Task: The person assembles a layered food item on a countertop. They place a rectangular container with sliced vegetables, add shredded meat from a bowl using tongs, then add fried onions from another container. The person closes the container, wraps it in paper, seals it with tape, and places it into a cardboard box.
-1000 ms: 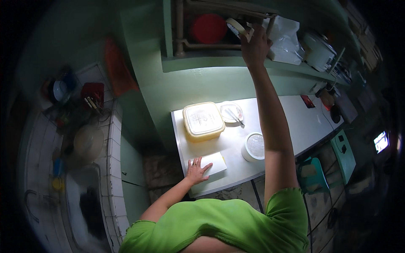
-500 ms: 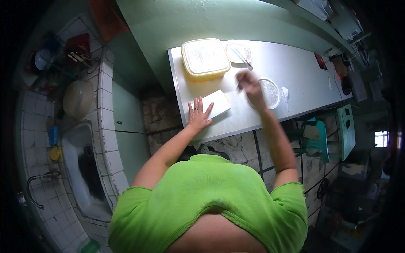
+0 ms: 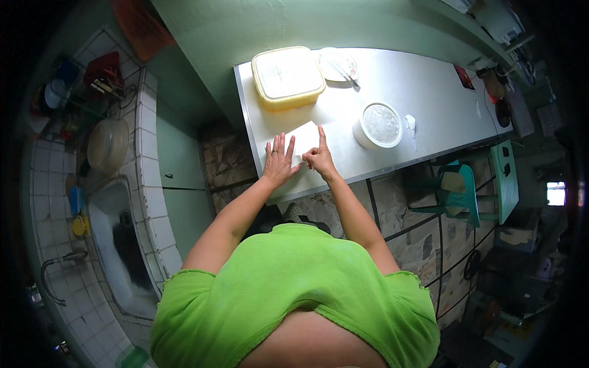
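Observation:
Near the front left corner of the table lies a flat white sheet (image 3: 302,140), which looks folded. My left hand (image 3: 279,164) rests on its left part with the fingers stretched and spread. At its right edge is my right hand (image 3: 321,161), index finger stretched along the edge. The thumb and other fingers are curled together at its near corner. A round white tub (image 3: 378,126) stands to the right, with clear, bubbly-looking contents. Beyond the sheet sits a rectangular yellow container (image 3: 288,76) with a pale lid.
A plate (image 3: 336,65) with a metal utensil (image 3: 350,78) across it is beside the container. Right of the tub lies a small white piece (image 3: 410,124). Left of me is a tiled counter with a sink (image 3: 123,239). A teal chair (image 3: 463,193) stands at right.
My right hand has come from above the round tub to the sheet's right edge. My left hand remains flat on the sheet. The view has shifted slightly.

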`<state>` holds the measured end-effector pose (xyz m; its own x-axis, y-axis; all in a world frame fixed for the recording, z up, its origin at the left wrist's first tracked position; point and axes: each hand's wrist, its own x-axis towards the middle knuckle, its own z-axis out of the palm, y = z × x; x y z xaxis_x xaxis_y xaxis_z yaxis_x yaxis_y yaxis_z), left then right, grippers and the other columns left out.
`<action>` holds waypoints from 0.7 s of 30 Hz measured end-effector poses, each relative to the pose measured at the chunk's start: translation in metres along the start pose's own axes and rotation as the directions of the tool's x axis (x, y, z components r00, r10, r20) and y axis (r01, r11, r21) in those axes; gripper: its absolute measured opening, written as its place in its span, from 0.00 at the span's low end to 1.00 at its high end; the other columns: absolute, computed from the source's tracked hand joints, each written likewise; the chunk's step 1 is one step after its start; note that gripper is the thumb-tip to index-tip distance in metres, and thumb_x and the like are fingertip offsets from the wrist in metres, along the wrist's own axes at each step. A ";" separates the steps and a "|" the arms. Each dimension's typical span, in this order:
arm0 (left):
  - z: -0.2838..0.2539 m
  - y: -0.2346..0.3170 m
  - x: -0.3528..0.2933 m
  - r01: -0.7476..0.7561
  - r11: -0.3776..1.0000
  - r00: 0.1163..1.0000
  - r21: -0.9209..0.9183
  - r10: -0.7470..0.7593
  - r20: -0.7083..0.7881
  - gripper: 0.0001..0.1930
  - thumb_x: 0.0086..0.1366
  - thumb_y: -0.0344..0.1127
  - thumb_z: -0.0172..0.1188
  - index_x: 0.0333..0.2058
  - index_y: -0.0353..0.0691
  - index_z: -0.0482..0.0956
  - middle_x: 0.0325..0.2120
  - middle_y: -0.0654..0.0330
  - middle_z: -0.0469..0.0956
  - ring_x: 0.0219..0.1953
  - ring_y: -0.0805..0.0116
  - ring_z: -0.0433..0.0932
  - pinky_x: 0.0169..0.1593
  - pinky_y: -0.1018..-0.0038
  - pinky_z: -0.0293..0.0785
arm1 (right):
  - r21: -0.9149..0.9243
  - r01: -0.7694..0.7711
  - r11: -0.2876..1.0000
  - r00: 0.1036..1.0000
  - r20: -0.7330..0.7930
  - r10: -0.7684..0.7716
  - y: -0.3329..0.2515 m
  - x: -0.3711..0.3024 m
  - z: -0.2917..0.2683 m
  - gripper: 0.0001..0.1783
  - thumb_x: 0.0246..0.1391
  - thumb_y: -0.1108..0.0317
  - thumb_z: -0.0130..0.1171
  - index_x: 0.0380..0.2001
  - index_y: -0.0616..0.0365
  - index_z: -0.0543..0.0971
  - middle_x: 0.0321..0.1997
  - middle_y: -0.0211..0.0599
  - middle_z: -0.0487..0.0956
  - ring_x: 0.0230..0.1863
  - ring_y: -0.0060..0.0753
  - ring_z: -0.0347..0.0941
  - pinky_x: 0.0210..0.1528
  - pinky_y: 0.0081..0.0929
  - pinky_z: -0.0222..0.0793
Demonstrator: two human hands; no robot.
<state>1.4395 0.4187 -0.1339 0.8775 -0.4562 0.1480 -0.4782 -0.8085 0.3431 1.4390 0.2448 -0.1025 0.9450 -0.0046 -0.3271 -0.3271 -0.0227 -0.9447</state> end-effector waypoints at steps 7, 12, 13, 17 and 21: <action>-0.005 0.002 -0.001 -0.063 0.986 0.997 0.151 0.057 0.046 0.34 0.62 0.58 0.54 0.66 0.78 0.51 0.66 0.35 0.43 0.67 0.34 0.47 0.65 0.41 0.44 | -0.120 -0.163 0.979 0.986 -0.064 0.156 -0.016 0.006 0.013 0.59 0.44 0.86 0.57 0.71 0.41 0.34 0.25 0.41 0.77 0.17 0.26 0.72 0.14 0.24 0.68; -0.009 0.005 0.000 -0.046 0.984 0.996 0.173 0.031 0.088 0.33 0.64 0.59 0.51 0.66 0.78 0.51 0.66 0.35 0.43 0.67 0.34 0.46 0.65 0.41 0.44 | -0.080 -0.261 0.962 0.965 0.003 0.262 -0.021 -0.010 0.001 0.55 0.45 0.87 0.57 0.70 0.48 0.39 0.46 0.55 0.72 0.21 0.33 0.76 0.18 0.26 0.76; -0.009 0.005 0.000 -0.044 0.985 0.996 0.168 0.031 0.084 0.33 0.64 0.59 0.51 0.66 0.78 0.51 0.66 0.36 0.43 0.67 0.34 0.46 0.65 0.41 0.44 | -0.013 -0.282 0.959 0.959 0.035 0.282 -0.019 -0.015 -0.001 0.53 0.46 0.87 0.57 0.70 0.49 0.42 0.50 0.56 0.70 0.22 0.34 0.76 0.19 0.25 0.77; -0.011 0.006 0.000 -0.039 0.985 0.995 0.166 0.022 0.100 0.33 0.63 0.58 0.51 0.66 0.77 0.51 0.66 0.36 0.43 0.68 0.34 0.45 0.65 0.41 0.43 | 0.159 -0.141 0.977 0.988 -0.041 0.149 0.001 -0.036 0.004 0.44 0.47 0.88 0.55 0.67 0.58 0.52 0.54 0.56 0.67 0.24 0.35 0.77 0.22 0.25 0.79; -0.011 0.007 -0.001 -0.038 0.985 0.994 0.168 0.020 0.110 0.33 0.63 0.58 0.52 0.66 0.76 0.52 0.67 0.36 0.42 0.68 0.34 0.45 0.65 0.41 0.43 | 0.193 -0.215 0.957 0.955 -0.163 0.247 0.021 -0.040 -0.010 0.37 0.47 0.88 0.54 0.63 0.66 0.58 0.51 0.55 0.70 0.23 0.36 0.77 0.21 0.26 0.78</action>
<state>1.4359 0.4178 -0.1219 0.8584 -0.5104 0.0514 -0.5109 -0.8414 0.1764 1.3943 0.2346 -0.1089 0.8224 -0.1726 -0.5420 -0.5166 0.1723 -0.8387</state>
